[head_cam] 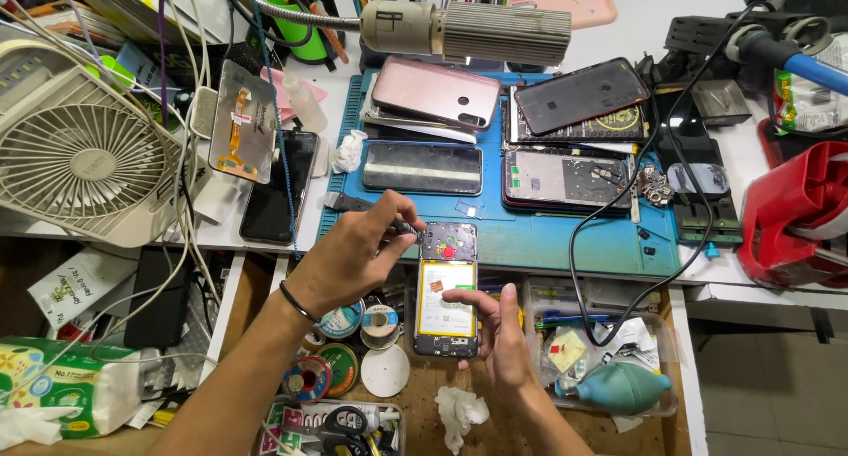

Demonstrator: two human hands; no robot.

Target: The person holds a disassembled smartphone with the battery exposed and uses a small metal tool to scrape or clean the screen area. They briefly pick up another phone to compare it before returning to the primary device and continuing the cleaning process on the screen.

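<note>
White plastic makes the biggest thing we see, a round desk fan (75, 160) at the far left of the bench. Next in size comes the blue work mat (539, 235), which carries several phones and loose back covers, one of them pink (435, 92). At the right edge stands a red machine (795, 213), only partly in view. In the bottom left corner lies a green and white soft package (49, 385) with a flower print. A teal rubber air blower (618, 387) rests in a clear tray near the right forearm.

The opened phone (447, 290) lies at the front edge of the mat, over an open drawer; a yellow rectangular battery with a white label fills its middle. Our right hand (495, 328) holds the phone at its lower right side, fingers half curled on the edge. Our left hand (353, 257) is closed around a small dark tool (405, 229), with its tip at the top left corner of the phone.
</note>
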